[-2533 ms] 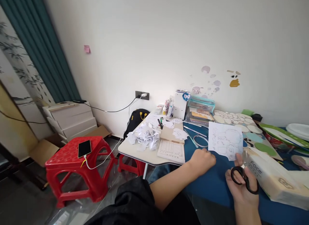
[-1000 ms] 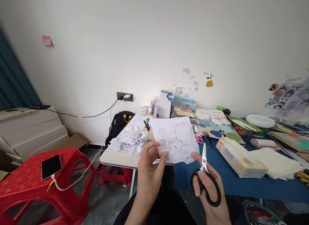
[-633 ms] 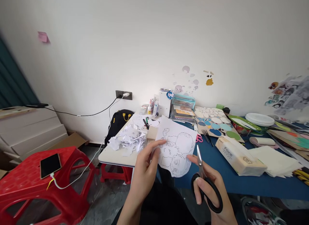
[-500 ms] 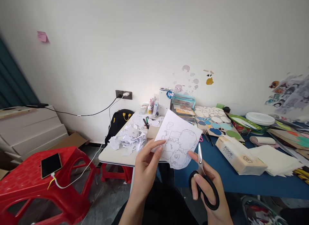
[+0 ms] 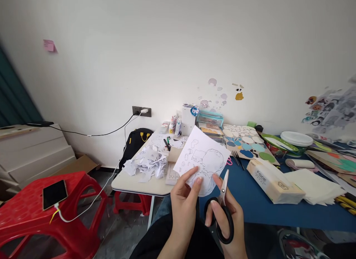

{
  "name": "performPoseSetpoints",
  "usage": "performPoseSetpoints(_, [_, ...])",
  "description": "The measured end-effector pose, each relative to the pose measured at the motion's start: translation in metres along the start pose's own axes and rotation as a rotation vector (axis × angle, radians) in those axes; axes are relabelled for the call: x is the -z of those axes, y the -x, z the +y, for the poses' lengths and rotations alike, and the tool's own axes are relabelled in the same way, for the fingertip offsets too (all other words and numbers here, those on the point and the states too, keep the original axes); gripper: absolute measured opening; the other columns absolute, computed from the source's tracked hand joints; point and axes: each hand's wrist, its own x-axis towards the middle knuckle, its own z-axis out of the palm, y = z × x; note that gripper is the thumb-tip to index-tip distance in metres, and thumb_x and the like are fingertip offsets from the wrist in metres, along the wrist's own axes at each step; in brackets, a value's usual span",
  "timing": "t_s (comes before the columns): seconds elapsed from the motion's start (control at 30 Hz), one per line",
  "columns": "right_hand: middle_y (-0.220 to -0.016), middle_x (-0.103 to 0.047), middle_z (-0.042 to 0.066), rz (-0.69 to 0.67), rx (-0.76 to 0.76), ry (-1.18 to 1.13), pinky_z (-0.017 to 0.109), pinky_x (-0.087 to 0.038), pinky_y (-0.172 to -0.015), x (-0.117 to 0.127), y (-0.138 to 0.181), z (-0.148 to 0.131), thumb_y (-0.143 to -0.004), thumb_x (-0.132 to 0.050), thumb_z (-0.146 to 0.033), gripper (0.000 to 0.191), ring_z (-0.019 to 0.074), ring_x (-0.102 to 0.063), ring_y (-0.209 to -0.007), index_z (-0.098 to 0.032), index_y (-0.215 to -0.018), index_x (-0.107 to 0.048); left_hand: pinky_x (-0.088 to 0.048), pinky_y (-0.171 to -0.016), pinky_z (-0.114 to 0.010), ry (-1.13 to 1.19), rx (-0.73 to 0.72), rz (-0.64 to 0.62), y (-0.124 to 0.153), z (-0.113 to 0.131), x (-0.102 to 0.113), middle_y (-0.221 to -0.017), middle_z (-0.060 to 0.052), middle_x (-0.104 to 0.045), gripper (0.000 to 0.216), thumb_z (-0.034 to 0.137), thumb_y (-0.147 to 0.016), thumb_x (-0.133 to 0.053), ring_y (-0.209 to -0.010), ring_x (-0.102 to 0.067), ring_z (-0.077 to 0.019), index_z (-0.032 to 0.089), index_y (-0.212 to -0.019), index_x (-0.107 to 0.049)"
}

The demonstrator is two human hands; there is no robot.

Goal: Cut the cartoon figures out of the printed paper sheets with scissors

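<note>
A white sheet of paper (image 5: 200,146) with line drawings of figures is held up in front of me, its lower edge cut into a curve. My left hand (image 5: 185,197) pinches it between thumb and fingers at the lower left. In my right hand (image 5: 232,210) is a pair of scissors (image 5: 223,194) with black handles, fingers through the loops, blades pointing up and close together. The right index finger touches the paper's lower right side. The scissor blades stand beside the sheet, apart from its drawn part.
White paper scraps (image 5: 146,162) lie heaped on the pale table (image 5: 139,185) at left. A tissue pack (image 5: 274,181) and a board of coloured cut shapes (image 5: 247,142) rest on the blue table (image 5: 250,210). A phone (image 5: 55,194) charges on a red stool (image 5: 75,188).
My left hand has moved right along the paper, nearer my right hand. The right hand and scissors have shifted left. The sheet has moved slightly left.
</note>
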Motion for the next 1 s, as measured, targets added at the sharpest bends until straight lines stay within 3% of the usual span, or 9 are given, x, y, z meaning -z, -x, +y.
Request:
performPoseSetpoints(0.13, [-0.051, -0.056, -0.003, -0.05, 0.002, 0.052, 0.026, -0.045, -0.041, 0.007, -0.001, -0.004, -0.08, -0.069, -0.038, 0.041, 0.0142, -0.054, -0.036, -0.021, -0.117, -0.063, -0.049, -0.094, -0.033, -0.226, -0.113, 0.031, -0.003, 0.01, 0.002, -0.113, -0.004, -0.069, 0.028, 0.03, -0.077, -0.07, -0.112, -0.059, -0.0248, 0.025, -0.105, -0.07])
performPoseSetpoints(0.27, [-0.079, -0.064, 0.003, -0.078, -0.049, 0.058, 0.025, -0.046, -0.041, 0.018, -0.006, -0.006, -0.074, -0.074, -0.036, 0.029, 0.0116, -0.055, -0.039, -0.021, -0.098, -0.067, -0.052, -0.091, -0.036, -0.329, -0.199, 0.084, -0.007, 0.018, 0.006, -0.116, -0.003, -0.068, 0.031, 0.031, -0.077, -0.069, -0.112, -0.059, -0.0266, 0.027, -0.108, -0.069])
performPoseSetpoints(0.4, [-0.076, -0.055, 0.001, -0.244, -0.046, 0.09, 0.026, -0.043, -0.046, 0.022, -0.01, -0.002, -0.07, -0.076, -0.037, 0.025, 0.0117, -0.052, -0.045, -0.019, -0.086, -0.068, -0.053, -0.091, -0.038, -0.355, -0.213, 0.128, -0.004, 0.026, 0.004, -0.12, -0.003, -0.066, 0.034, 0.028, -0.076, -0.07, -0.115, -0.058, -0.0281, 0.027, -0.11, -0.068])
performPoseSetpoints(0.5, [-0.079, -0.052, 0.001, -0.341, 0.021, 0.114, 0.027, -0.041, -0.053, 0.018, -0.009, -0.001, -0.073, -0.073, -0.038, 0.024, 0.0129, -0.05, -0.054, -0.019, -0.085, -0.065, -0.054, -0.089, -0.038, -0.346, -0.195, 0.132, -0.001, 0.031, 0.003, -0.12, -0.003, -0.066, 0.035, 0.026, -0.074, -0.071, -0.112, -0.059, -0.0283, 0.027, -0.109, -0.068])
performPoseSetpoints(0.63, [-0.08, -0.054, 0.002, -0.423, -0.003, 0.121, 0.026, -0.039, -0.055, 0.012, -0.007, -0.003, -0.075, -0.07, -0.038, 0.024, 0.0139, -0.049, -0.057, -0.019, -0.087, -0.062, -0.054, -0.09, -0.037, -0.334, -0.166, 0.129, 0.0, 0.03, 0.004, -0.119, -0.003, -0.066, 0.037, 0.025, -0.072, -0.073, -0.111, -0.06, -0.0276, 0.026, -0.109, -0.068])
performPoseSetpoints(0.9, [-0.075, -0.056, 0.003, -0.393, -0.004, 0.171, 0.026, -0.042, -0.055, 0.008, -0.005, -0.002, -0.077, -0.068, -0.035, 0.02, 0.0156, -0.05, -0.059, -0.017, -0.083, -0.06, -0.057, -0.083, -0.032, -0.35, -0.191, 0.15, 0.004, 0.021, 0.006, -0.118, -0.003, -0.067, 0.038, 0.027, -0.072, -0.074, -0.107, -0.063, -0.0265, 0.026, -0.11, -0.068])
performPoseSetpoints(1.0, [-0.074, -0.057, 0.002, -0.36, 0.008, 0.153, 0.025, -0.043, -0.056, 0.005, -0.004, -0.002, -0.077, -0.067, -0.032, 0.016, 0.0153, -0.05, -0.059, -0.018, -0.08, -0.06, -0.061, -0.068, -0.03, -0.351, -0.188, 0.201, 0.007, 0.022, 0.002, -0.108, -0.003, -0.071, 0.038, 0.027, -0.071, -0.074, -0.094, -0.068, -0.0262, 0.025, -0.109, -0.068])
